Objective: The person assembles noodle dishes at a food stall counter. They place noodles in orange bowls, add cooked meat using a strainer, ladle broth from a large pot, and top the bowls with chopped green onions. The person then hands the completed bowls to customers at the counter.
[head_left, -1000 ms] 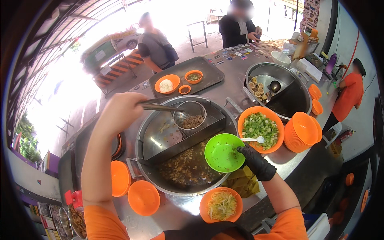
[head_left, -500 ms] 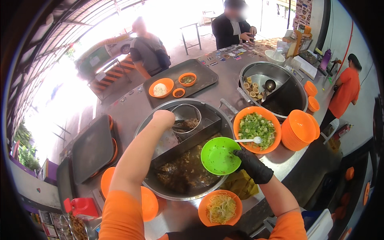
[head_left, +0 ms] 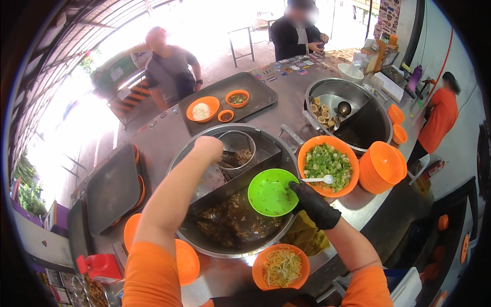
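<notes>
My bare left hand (head_left: 208, 149) is closed on dark tongs (head_left: 230, 155), whose two arms reach into a round metal strainer (head_left: 239, 139). Chopped meat (head_left: 244, 155) lies in that strainer, inside the far compartment of a big divided steel pot (head_left: 177, 226). In my black-gloved right hand (head_left: 316, 206) I grip the right rim of a green bowl (head_left: 271, 191), held tilted over the pot's near compartment. Only small bits cling to the bowl's inside. Dark broth (head_left: 232, 217) with bits of food fills the near compartment. An orange bowl of noodles (head_left: 281, 268) stands close to me.
An orange bowl of chopped green onion (head_left: 329, 165) with a white spoon sits beside stacked orange bowls (head_left: 379, 168). A second divided pot (head_left: 376, 107) stands far right. A tray (head_left: 258, 97) with three dishes lies beyond. Two people stand across the counter; another is at right.
The green bowl and my right hand have shifted slightly left and up. My left hand stays at the strainer. The person across at left has turned toward the counter.
</notes>
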The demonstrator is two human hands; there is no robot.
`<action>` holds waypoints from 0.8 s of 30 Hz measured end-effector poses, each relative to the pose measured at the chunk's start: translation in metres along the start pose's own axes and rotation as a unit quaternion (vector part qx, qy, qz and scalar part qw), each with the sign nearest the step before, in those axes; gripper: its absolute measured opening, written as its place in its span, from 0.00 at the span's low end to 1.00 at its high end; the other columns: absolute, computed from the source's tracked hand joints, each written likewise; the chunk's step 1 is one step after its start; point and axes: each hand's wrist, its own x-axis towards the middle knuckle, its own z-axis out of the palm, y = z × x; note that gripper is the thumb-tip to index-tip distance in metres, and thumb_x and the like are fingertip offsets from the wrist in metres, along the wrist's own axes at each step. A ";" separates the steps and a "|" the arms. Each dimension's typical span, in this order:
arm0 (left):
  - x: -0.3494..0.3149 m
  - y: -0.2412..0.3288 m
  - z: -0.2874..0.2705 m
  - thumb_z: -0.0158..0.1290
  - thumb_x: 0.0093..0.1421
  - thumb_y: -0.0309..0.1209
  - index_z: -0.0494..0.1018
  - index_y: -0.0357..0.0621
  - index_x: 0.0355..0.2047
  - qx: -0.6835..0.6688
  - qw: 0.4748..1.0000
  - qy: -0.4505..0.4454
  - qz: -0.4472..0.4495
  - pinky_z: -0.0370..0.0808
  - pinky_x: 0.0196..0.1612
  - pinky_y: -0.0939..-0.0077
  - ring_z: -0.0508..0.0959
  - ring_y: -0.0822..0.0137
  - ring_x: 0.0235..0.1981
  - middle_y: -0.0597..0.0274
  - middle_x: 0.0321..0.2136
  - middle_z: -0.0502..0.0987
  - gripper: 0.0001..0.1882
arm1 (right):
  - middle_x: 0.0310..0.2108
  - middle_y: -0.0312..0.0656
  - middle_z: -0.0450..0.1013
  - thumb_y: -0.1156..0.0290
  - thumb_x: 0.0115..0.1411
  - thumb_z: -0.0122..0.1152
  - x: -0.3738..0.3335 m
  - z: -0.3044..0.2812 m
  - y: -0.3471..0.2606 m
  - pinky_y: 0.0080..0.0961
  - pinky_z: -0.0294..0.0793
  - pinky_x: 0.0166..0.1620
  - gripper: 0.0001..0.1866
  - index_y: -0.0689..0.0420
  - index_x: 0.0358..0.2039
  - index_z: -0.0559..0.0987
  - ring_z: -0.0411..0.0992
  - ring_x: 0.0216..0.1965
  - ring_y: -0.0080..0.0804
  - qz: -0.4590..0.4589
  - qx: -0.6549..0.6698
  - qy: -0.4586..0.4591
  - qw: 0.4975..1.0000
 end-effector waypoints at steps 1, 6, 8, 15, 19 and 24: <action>0.004 0.003 0.004 0.59 0.56 0.41 0.83 0.48 0.37 -0.008 1.000 0.014 -0.005 0.79 0.43 0.62 0.83 0.58 0.42 0.57 0.38 0.84 0.13 | 0.29 0.33 0.73 0.55 0.70 0.52 0.004 0.004 0.000 0.18 0.70 0.23 0.16 0.55 0.48 0.74 0.70 0.23 0.18 0.000 0.002 0.004 1.000; 0.022 0.018 0.036 0.59 0.53 0.34 0.84 0.50 0.34 -0.058 0.994 0.092 -0.033 0.80 0.41 0.61 0.83 0.57 0.40 0.57 0.36 0.84 0.09 | 0.28 0.33 0.73 0.52 0.71 0.49 0.028 0.013 0.002 0.18 0.70 0.23 0.18 0.55 0.44 0.75 0.71 0.23 0.19 -0.024 0.006 -0.005 1.000; 0.022 0.016 0.044 0.59 0.53 0.35 0.84 0.50 0.34 -0.046 0.988 0.126 -0.070 0.79 0.41 0.60 0.83 0.57 0.40 0.57 0.35 0.83 0.09 | 0.29 0.33 0.74 0.51 0.71 0.48 0.040 0.012 0.004 0.18 0.71 0.24 0.19 0.55 0.44 0.75 0.71 0.24 0.19 -0.020 -0.005 -0.009 1.000; -0.039 -0.023 0.005 0.59 0.54 0.38 0.84 0.54 0.35 -0.059 0.987 0.147 -0.025 0.78 0.40 0.59 0.82 0.57 0.39 0.59 0.33 0.82 0.10 | 0.32 0.37 0.77 0.51 0.71 0.47 0.080 0.009 0.014 0.20 0.74 0.30 0.22 0.58 0.45 0.75 0.74 0.28 0.20 0.007 -0.040 -0.010 0.999; -0.096 -0.029 -0.038 0.59 0.54 0.38 0.84 0.54 0.37 -0.094 0.974 0.204 -0.012 0.78 0.42 0.60 0.81 0.57 0.39 0.59 0.34 0.82 0.11 | 0.34 0.37 0.77 0.52 0.72 0.46 0.098 0.012 0.021 0.20 0.74 0.32 0.21 0.59 0.46 0.76 0.75 0.30 0.20 -0.046 0.012 -0.016 0.999; -0.150 -0.020 -0.075 0.59 0.53 0.37 0.83 0.53 0.39 -0.091 0.975 0.201 0.038 0.77 0.43 0.61 0.81 0.56 0.40 0.59 0.35 0.82 0.14 | 0.35 0.38 0.77 0.54 0.73 0.46 0.126 0.017 0.035 0.20 0.75 0.35 0.21 0.60 0.47 0.76 0.75 0.32 0.20 -0.122 0.076 -0.020 0.989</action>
